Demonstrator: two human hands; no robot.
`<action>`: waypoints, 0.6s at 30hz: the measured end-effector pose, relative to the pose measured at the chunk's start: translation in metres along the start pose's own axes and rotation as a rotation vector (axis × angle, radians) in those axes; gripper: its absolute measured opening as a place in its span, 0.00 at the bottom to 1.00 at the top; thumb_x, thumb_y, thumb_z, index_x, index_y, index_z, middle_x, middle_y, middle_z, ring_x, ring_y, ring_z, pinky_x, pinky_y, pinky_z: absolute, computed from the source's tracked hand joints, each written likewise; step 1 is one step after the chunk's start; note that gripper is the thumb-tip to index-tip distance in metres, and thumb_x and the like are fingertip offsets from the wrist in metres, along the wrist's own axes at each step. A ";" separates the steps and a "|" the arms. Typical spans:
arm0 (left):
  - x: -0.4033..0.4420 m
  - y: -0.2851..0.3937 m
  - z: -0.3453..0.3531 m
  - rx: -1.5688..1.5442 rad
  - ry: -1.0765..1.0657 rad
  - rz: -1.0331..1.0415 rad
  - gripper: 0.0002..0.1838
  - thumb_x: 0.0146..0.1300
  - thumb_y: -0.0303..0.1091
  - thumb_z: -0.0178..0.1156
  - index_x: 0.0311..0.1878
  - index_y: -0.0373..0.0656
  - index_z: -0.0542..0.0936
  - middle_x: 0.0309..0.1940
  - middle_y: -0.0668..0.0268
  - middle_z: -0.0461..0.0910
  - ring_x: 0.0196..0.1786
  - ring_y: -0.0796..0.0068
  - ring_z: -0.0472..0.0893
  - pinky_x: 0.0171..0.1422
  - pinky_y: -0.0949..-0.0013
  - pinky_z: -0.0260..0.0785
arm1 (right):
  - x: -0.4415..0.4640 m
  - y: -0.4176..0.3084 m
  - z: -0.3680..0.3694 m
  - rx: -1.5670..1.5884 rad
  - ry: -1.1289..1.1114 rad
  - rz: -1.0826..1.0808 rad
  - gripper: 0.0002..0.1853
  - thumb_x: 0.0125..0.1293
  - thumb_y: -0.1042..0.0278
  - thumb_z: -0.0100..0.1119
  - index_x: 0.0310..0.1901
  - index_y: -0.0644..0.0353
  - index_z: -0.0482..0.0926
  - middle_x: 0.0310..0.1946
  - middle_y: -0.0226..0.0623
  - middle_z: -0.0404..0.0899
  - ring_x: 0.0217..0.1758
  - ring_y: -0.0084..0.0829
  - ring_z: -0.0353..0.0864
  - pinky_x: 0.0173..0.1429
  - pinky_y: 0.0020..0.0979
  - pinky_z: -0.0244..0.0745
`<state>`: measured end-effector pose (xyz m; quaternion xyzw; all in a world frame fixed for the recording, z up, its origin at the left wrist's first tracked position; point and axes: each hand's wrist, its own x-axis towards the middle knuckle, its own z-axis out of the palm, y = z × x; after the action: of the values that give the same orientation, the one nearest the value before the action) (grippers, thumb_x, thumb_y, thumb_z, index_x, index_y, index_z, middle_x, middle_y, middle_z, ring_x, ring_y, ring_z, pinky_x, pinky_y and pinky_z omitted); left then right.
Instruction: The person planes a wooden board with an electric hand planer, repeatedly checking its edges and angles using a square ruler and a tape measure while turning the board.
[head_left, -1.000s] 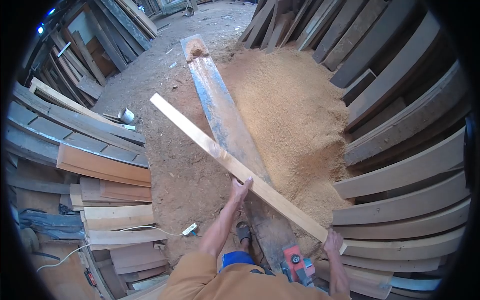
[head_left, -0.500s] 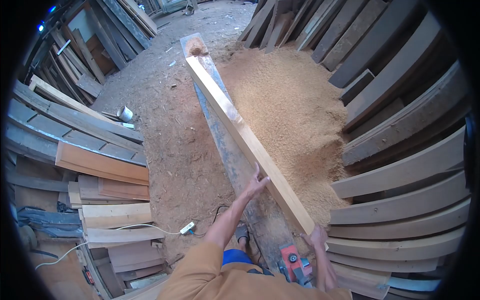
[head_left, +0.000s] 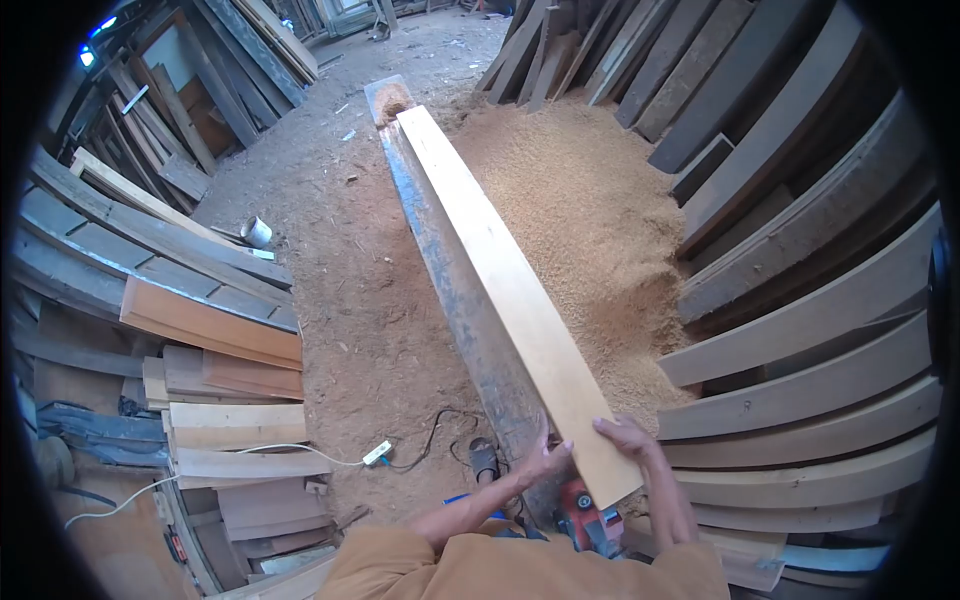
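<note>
A long pale wooden plank (head_left: pixel 505 275) lies along a narrow, paint-stained bench (head_left: pixel 450 300), its broad face up. Its near end reaches toward my body and partly covers a red power planer (head_left: pixel 582 505). At the plank's left edge, close to that end, is my left hand (head_left: pixel 545 462), its thumb against the wood and its other fingers partly hidden by the edge. My right hand (head_left: pixel 630 440) grips the opposite edge, with fingertips on the upper face.
Sawdust (head_left: pixel 560 200) is heaped right of the bench. Boards (head_left: pixel 800 400) are stacked and leaning along the right, and more timber (head_left: pixel 230 430) is piled on the left. A white cable with a socket block (head_left: pixel 378 453) lies on the floor near a sandalled foot (head_left: pixel 484 460).
The plank has turned from its narrow side to its broad face, and its far end has shifted right. My left hand has slid back along it to the near end.
</note>
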<state>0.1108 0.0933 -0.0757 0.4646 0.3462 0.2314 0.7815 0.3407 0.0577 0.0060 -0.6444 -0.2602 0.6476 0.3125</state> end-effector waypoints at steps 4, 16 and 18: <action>-0.028 0.003 -0.010 -0.034 0.277 -0.072 0.48 0.75 0.41 0.61 0.83 0.36 0.41 0.70 0.49 0.70 0.69 0.61 0.74 0.72 0.59 0.70 | 0.015 0.026 0.075 -0.005 0.039 0.053 0.27 0.75 0.51 0.59 0.64 0.65 0.80 0.52 0.41 0.87 0.51 0.31 0.85 0.57 0.36 0.79; -0.064 -0.090 -0.132 0.098 0.471 -0.012 0.40 0.79 0.44 0.55 0.84 0.42 0.47 0.71 0.50 0.70 0.70 0.60 0.73 0.74 0.59 0.67 | -0.060 0.078 0.058 -0.415 0.500 -0.216 0.19 0.71 0.60 0.60 0.55 0.66 0.83 0.46 0.50 0.87 0.50 0.40 0.86 0.59 0.38 0.78; -0.064 -0.089 -0.132 0.083 0.465 0.021 0.39 0.79 0.44 0.55 0.83 0.42 0.49 0.69 0.50 0.72 0.67 0.61 0.75 0.72 0.58 0.69 | -0.101 0.104 0.028 -0.429 0.747 -0.210 0.17 0.71 0.58 0.60 0.47 0.67 0.83 0.42 0.50 0.86 0.46 0.40 0.86 0.55 0.39 0.78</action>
<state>-0.0272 0.0837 -0.1775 0.4340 0.5213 0.3261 0.6584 0.3033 -0.0849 -0.0025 -0.8546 -0.3217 0.2663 0.3085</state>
